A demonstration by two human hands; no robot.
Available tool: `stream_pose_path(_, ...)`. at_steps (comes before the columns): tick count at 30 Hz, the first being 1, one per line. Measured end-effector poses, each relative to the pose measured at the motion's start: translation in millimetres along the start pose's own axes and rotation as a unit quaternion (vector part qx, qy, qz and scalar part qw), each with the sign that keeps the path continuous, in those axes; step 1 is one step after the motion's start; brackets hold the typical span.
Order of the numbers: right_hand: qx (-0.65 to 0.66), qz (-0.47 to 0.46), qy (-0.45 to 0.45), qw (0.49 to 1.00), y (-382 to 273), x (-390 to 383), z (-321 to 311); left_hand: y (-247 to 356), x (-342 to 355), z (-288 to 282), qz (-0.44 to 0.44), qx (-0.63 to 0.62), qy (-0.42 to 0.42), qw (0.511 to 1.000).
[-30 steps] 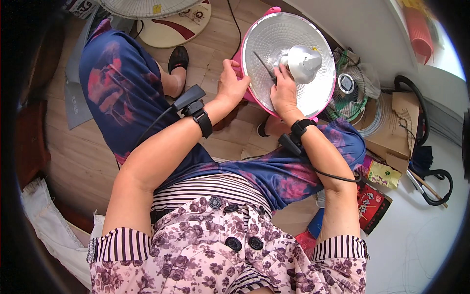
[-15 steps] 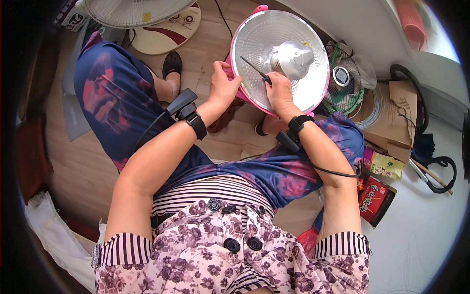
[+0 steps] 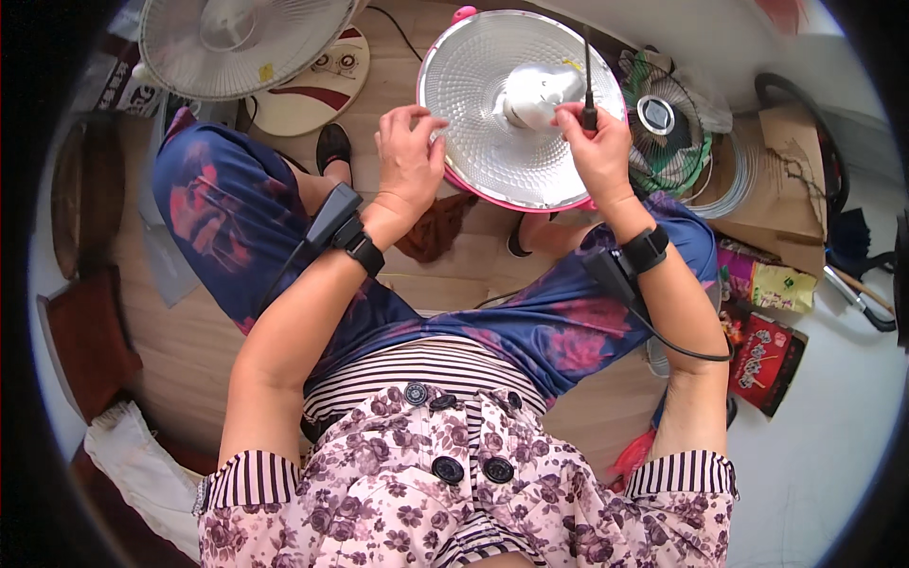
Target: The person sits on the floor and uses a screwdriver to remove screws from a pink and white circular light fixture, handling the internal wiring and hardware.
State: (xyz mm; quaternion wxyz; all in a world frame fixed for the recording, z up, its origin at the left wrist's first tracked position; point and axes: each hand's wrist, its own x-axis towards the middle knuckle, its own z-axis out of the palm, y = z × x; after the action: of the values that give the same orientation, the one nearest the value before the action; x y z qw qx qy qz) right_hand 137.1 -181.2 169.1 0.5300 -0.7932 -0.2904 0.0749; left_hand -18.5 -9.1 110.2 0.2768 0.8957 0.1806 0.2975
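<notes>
A round dish heater with a pink rim and dimpled silver reflector stands ahead of me, tilted up toward me. At its middle sits a silver dome-shaped cap. My right hand is over the right part of the dish and grips a screwdriver by its black handle. The long thin shaft points away from me; my thumb and forefinger come together beside the handle. By the left rim is my left hand, with bent fingers slightly apart; I cannot tell whether it touches the rim.
A white fan and its round base are at the far left. Right of the heater lie a wire-caged fan, coiled wire, a cardboard box and a red box. A brown cloth lies between my feet.
My right hand has moved right, and the screwdriver has swung from pointing left to pointing away from me. My left hand has shifted left from the rim. The whole view has shifted slightly.
</notes>
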Motion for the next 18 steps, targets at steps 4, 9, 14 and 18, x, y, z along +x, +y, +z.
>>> stream_pose_path(4, 0.156, 0.156, 0.016, 0.975, 2.1, 2.1, -5.3, 4.5, 4.8, 1.1, 0.117, 0.0, -0.084, 0.99)
stream_pose_path(9, 0.181, 0.164, 0.04, 0.969, -6.9, -1.8, 4.1, 8.2, 18.0, 21.2, 0.135, 0.046, -0.206, 0.968)
stream_pose_path(14, 0.203, 0.096, 0.074, 0.972, -21.2, -6.3, 4.7, 2.8, 31.0, 43.9, 0.112, 0.139, -0.266, 0.947)
stream_pose_path(18, 0.229, 0.068, 0.113, 0.964, -29.0, -14.8, -1.4, -3.1, 37.9, 45.6, 0.092, 0.158, -0.264, 0.947)
